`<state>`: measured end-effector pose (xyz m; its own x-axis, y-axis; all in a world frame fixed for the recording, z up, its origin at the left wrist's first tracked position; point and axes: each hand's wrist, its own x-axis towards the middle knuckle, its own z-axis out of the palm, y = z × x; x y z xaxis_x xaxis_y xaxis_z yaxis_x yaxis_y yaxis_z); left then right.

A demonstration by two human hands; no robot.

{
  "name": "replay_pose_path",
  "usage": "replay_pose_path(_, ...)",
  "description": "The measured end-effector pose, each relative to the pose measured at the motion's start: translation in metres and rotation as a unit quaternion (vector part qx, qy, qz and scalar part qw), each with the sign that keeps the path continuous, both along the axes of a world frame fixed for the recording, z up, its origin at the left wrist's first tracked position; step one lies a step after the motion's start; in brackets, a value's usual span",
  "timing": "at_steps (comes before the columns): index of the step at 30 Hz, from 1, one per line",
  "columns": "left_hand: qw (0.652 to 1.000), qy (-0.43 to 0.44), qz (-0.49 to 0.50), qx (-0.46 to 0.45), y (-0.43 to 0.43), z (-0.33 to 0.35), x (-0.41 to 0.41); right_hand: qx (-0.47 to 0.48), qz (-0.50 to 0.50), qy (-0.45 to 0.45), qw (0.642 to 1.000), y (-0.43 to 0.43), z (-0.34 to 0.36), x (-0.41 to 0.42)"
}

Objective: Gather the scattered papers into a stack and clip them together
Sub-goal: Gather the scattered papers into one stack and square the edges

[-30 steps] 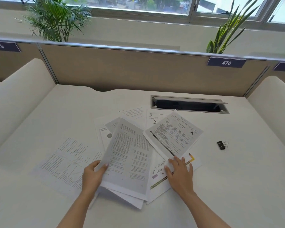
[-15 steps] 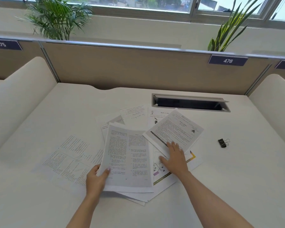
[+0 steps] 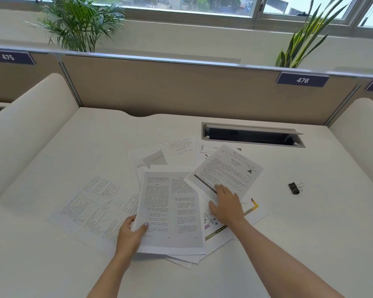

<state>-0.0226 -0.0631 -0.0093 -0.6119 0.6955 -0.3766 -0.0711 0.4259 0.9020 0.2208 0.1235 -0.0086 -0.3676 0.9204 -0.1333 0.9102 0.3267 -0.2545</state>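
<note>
matt printed papers (image 3: pixel 172 203), smooth white desk (image 3: pixel 310 222)

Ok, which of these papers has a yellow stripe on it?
The sheet partly under the right hand: a yellow-and-black stripe runs along its border. The other papers show only black-and-white print.

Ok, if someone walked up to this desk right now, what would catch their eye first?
The loose fan of printed papers in the middle of the white desk, with the left hand gripping a two-column sheet by its lower left edge and the right hand flat on the sheets beside it. Then the black binder clip, lying alone to the right.
</note>
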Motion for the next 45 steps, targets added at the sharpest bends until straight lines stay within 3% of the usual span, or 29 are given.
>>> replay_pose_path(7, 0.999, 0.020, -0.015, -0.021, 0.000, 0.001, -0.001, -0.076, -0.038, 0.043, 0.995, -0.001, -0.002, -0.007)
replay_pose_path(17, 0.999, 0.019, -0.025, -0.033, -0.001, 0.004, 0.001, 0.021, 0.030, 0.023, 0.999, -0.014, 0.002, -0.017)
replay_pose_path(21, 0.999, 0.012, -0.024, -0.026, 0.001, 0.007, 0.002, 0.044, 0.059, 0.061, 0.995, -0.029, 0.012, -0.020)
replay_pose_path(25, 0.999, -0.045, -0.013, -0.023, 0.007, 0.014, 0.003, 0.032, 0.144, 0.136, 0.980, -0.055, 0.016, -0.025)
replay_pose_path(30, 0.989, -0.147, -0.012, -0.030, 0.012, 0.018, 0.002, 0.023, 0.253, 0.138, 0.957, -0.084, 0.006, -0.024)
replay_pose_path(37, 0.993, -0.076, -0.079, -0.035, 0.012, 0.017, 0.008, -0.142, 0.249, 0.067, 0.956, -0.093, 0.000, -0.015)
replay_pose_path(39, 0.995, -0.052, -0.079, -0.025, 0.011, 0.014, 0.011, -0.167, 0.228, 0.085, 0.956, -0.086, 0.001, -0.013)
replay_pose_path(42, 0.997, -0.041, -0.064, -0.015, 0.012, 0.013, 0.014, -0.147, 0.135, 0.155, 0.968, -0.064, 0.007, -0.008)
replay_pose_path(45, 0.998, -0.032, -0.050, -0.006, 0.013, 0.011, 0.012, -0.085, 0.039, 0.137, 0.986, -0.035, 0.008, 0.005)
